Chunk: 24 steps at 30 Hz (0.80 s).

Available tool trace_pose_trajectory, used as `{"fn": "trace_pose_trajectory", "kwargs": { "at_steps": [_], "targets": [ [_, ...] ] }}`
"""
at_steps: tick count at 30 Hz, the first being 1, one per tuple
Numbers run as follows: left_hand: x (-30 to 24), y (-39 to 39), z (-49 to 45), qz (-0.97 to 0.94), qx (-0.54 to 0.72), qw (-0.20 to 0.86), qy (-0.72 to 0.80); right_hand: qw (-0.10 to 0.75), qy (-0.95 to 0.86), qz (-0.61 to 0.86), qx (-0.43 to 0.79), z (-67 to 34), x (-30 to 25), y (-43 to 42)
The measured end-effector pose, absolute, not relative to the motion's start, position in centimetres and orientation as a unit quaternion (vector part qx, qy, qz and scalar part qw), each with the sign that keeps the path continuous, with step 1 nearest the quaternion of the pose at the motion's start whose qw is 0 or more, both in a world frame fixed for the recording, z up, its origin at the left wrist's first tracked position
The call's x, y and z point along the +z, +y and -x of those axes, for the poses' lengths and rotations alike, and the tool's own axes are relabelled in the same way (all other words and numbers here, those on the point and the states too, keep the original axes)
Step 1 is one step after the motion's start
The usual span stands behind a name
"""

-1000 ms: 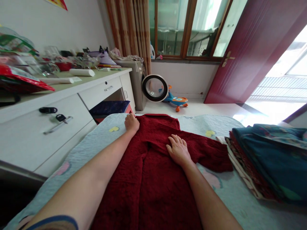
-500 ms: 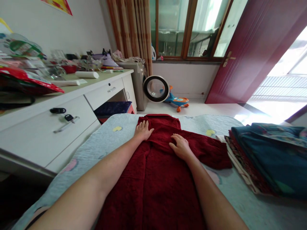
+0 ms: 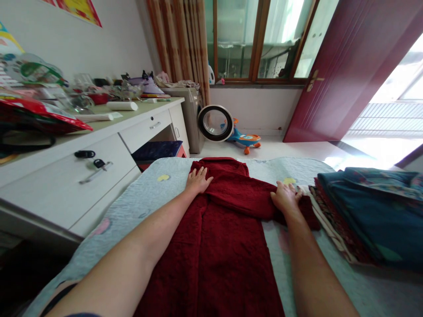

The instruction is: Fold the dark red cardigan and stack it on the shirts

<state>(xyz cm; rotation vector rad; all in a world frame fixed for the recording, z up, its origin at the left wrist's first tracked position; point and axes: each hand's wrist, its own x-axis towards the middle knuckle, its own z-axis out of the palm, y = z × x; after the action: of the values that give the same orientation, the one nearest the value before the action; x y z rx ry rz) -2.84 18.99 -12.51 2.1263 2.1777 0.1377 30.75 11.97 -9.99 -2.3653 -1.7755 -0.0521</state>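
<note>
While the left hand (image 3: 198, 180), fingers spread, steadies the red garment (image 3: 221, 251) at centre frame, the right hand (image 3: 286, 196), also spread, should smooth the sleeve (image 3: 243, 196) lightly, without tugging.

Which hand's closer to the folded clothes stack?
Right: right hand on the sleeve of the red garment, just left of the folded stack; left hand farther off, on the garment's upper part.

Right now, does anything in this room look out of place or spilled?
I see nothing spilled. The washing machine has its round door wide open, jutting into the room. The dark red garment also looks lopsided: a sleeve stretches out to the right, with none showing on the left.
</note>
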Motion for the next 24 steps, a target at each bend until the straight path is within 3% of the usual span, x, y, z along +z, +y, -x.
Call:
{"fn": "trace_pose_trajectory", "kwargs": {
  "at_steps": [4, 9, 13, 19, 24],
  "targets": [
    [-12.7, 19.2, 3.1, -0.698, 0.058, 0.057, 0.712, 0.082, -0.628, 0.773, 0.045, -31.6, -8.3, 11.9],
    [-12.8, 19.5, 3.5, -0.696, 0.077, 0.075, 0.710, 0.186, -0.629, 0.750, 0.085, -32.4, -4.4, 11.1],
    [-12.7, 19.6, 3.4, -0.700, 0.053, 0.064, 0.710, 0.223, -0.606, 0.757, 0.105, -32.4, -1.1, 9.6],
    [-12.7, 19.5, 3.0, -0.697, 0.025, 0.053, 0.714, 0.161, -0.605, 0.751, 0.209, -33.0, 0.7, 8.6],
    [-11.5, 19.3, 2.5, -0.700, 0.018, 0.070, 0.710, 0.106, -0.649, 0.730, 0.187, -33.9, -0.1, 9.0]
  ]
}}
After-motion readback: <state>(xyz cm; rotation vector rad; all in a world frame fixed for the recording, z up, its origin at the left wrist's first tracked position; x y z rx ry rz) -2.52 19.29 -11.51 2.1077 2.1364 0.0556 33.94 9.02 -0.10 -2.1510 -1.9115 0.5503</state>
